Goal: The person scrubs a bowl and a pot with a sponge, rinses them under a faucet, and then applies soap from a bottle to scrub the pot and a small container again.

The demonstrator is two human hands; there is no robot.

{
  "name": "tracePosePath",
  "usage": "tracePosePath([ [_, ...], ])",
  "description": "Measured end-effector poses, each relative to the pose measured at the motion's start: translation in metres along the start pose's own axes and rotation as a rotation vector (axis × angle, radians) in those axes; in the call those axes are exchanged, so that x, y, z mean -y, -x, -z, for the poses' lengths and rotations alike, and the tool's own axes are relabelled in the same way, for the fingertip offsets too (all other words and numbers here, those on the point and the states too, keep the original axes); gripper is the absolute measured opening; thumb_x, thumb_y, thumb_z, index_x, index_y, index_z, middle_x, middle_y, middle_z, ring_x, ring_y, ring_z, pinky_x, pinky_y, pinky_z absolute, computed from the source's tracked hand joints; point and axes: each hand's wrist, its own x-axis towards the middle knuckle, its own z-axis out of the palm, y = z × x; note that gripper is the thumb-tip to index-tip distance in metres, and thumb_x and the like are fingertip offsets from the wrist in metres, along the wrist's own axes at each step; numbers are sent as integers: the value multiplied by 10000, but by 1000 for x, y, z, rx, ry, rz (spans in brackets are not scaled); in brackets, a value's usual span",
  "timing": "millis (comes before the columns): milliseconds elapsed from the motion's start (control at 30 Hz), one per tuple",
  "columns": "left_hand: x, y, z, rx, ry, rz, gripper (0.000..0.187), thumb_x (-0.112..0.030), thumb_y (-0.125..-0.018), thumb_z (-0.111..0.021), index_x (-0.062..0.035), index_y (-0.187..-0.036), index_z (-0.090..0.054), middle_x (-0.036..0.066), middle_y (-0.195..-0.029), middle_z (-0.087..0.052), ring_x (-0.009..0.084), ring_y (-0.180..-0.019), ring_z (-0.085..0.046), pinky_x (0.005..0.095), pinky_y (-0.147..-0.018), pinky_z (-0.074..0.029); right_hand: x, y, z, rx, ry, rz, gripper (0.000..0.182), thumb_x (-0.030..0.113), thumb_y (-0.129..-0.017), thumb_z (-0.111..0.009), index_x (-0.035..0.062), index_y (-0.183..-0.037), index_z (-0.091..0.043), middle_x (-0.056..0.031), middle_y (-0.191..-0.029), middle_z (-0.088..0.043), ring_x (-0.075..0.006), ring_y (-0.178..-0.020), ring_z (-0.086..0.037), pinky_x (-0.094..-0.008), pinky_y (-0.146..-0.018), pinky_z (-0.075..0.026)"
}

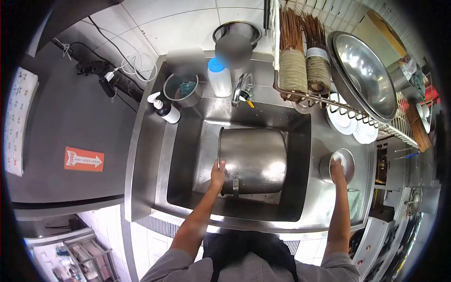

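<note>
A large steel stockpot [253, 157] lies on its side in the sink [188, 188], its mouth toward the left and a side handle [235, 183] facing me. My left hand [217, 177] grips the pot's rim, thumb outside and the other fingers partly hidden. On the counter at right, my right hand [337, 170] reaches down into a small metal container [329, 168] with whitish, foamy-looking contents. Its fingertips are hidden there, so whether they hold anything does not show. The faucet [242, 89] stands behind the sink.
Left of the faucet are a blue-capped bottle [220, 82], a pump bottle [167, 110] and a metal pot [191, 97] holding a green scrubber. A wire rack [329, 101] at right bears bundled brushes [293, 61] and large steel bowls [366, 70]. White plates [343, 120] sit underneath.
</note>
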Motion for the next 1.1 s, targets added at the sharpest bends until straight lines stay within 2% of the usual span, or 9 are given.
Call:
tracePosePath([
  [167, -7, 12, -13, -46, -18, -65, 473, -447, -938, -492, 1, -1084, -529, 153, -931, -592, 241, -891, -529, 362, -844, -418, 52, 18, 44, 6, -133, -28, 526, 59, -829, -458, 144, -1347, -427, -348, -1346, -365, -527, -1157, -444, -537, -982, -370],
  [233, -21, 12, -13, -61, -68, -22, 423, -405, -925, -544, -22, -1104, -529, 140, -912, -597, 228, -857, -540, 353, -827, -428, 50, 14, 46, -24, -32, 15, 537, 69, -815, -491, 127, -1343, -415, -337, -1298, -429, -490, -1090, -511, -511, -956, -400],
  [433, -41, 3, -5, -134, -188, 16, 419, -264, -876, -651, -106, -1223, -478, 119, -939, -642, 197, -797, -604, 336, -763, -475, 76, 50, 125, -385, -387, 224, 419, 43, -769, -658, 23, -1178, -570, -240, -1083, -614, -383, -929, -625, -411, -796, -510],
  [500, -35, -1, -1, -139, -175, 19, 434, -257, -874, -651, -113, -1239, -466, 121, -972, -642, 195, -814, -611, 328, -762, -480, 75, 61, 134, -372, -510, -106, 307, 74, -776, -687, 4, -1069, -626, -195, -1015, -650, -314, -861, -654, -370, -742, -522],
  [633, -63, 5, 1, -169, -62, -32, 443, -210, -865, -660, -105, -1247, -461, 124, -1047, -623, 189, -843, -609, 305, -763, -488, 71, 78, 135, -525, -494, -130, 214, 64, -797, -673, 6, -1002, -649, -172, -941, -666, -293, -796, -660, -377, -708, -524],
  [800, -61, -29, 22, -257, -68, -267, 436, -134, -855, -658, -73, -1240, -462, 131, -1099, -593, 200, -876, -597, 316, -765, -493, 84, 96, 141, -835, -186, -173, 358, 88, -805, -665, 40, -1146, -568, -169, -986, -613, -319, -944, -600, -427, -808, -473],
  [933, -92, -28, 30, -262, -30, -310, 415, -77, -857, -636, -54, -1236, -470, 136, -1120, -580, 201, -900, -595, 320, -781, -493, 52, 94, 102, -826, -214, -467, 541, 146, -790, -696, 75, -1274, -468, -193, -1022, -582, -348, -1051, -544, -467, -903, -422],
  [1033, -103, -15, 35, -259, -48, -366, 395, -64, -853, -631, -46, -1219, -485, 130, -1117, -581, 202, -902, -598, 319, -776, -497, 41, 86, 88, -807, -143, -513, 645, 179, -774, -706, 72, -1330, -397, -226, -1037, -582, -360, -918, -612, -457, -766, -516],
  [1100, -106, 3, 27, -212, -70, -378, 380, -57, -850, -629, -43, -1207, -497, 122, -1116, -582, 200, -902, -599, 318, -769, -500, 45, 85, 95, -347, -947, -753, 613, 147, -774, -674, 66, -1324, -415, -227, -1031, -602, -331, -740, -655, -390, -520, -551],
])
